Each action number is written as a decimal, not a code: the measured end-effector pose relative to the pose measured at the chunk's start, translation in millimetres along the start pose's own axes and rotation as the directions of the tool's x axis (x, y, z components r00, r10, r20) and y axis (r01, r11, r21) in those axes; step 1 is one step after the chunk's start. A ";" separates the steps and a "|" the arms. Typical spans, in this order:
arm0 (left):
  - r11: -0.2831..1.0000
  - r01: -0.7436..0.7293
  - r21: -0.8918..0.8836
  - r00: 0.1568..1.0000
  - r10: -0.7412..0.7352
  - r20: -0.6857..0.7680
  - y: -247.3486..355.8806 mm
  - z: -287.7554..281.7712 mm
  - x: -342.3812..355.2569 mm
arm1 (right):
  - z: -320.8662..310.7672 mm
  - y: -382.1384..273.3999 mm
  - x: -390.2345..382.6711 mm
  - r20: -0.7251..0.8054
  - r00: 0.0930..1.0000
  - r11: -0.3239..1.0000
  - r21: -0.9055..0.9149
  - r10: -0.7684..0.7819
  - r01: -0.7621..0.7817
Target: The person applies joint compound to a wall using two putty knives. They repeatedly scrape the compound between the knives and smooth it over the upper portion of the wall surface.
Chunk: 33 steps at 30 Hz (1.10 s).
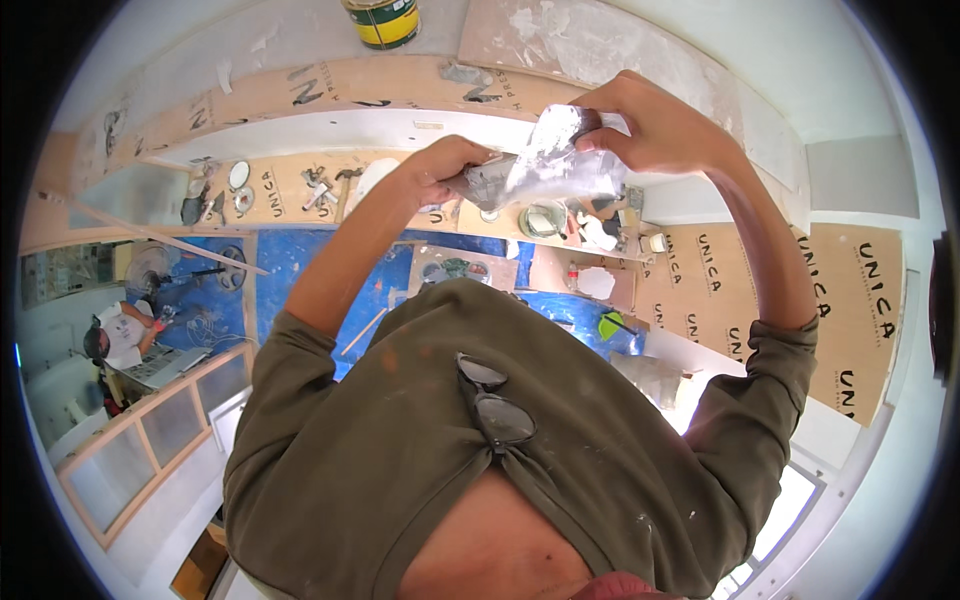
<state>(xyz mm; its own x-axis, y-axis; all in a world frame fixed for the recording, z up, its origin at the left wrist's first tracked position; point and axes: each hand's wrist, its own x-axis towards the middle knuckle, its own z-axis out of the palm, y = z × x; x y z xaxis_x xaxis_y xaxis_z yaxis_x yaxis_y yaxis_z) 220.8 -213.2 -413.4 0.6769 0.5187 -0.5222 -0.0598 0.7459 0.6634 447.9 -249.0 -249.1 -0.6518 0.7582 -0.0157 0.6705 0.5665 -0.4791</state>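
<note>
Shining in front of the soft green shirt [380,440], flat metal scraping gear [598,178] with smeary white paste [540,145] is showing between the left hand [442,172] and right hand [655,122], whose curled grips are holding it.

The light is bright, with white glare on the metal blades [545,168] and the window [787,512] lower right; edges curve toward a black rim.
</note>
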 end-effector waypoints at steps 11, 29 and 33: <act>0.964 -0.101 -0.244 0.994 0.105 0.002 4.1 -71.3 -52.3 | -119.9 -22.2 -20.5 -0.689 0.664 0.299 0.725 0.291 0.621; 0.959 -0.248 -0.135 0.952 0.215 -0.217 22.2 -76.4 -35.2 | -523.5 -244.7 88.4 -0.477 0.170 0.244 -0.686 -0.863 -0.686; 0.907 -0.323 -0.270 0.940 0.273 -0.206 19.6 -102.5 -22.3 | -531.7 -236.1 102.9 -0.562 0.168 0.306 -0.649 -0.810 -0.696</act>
<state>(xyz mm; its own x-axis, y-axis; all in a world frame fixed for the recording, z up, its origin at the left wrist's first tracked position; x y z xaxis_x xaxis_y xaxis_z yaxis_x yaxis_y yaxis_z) 129.3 -167.3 -443.6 0.4687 0.7773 -0.4196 -0.4711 0.6218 0.6256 411.0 -133.0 329.0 -0.4534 -0.1500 0.8786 0.8892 -0.1449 0.4341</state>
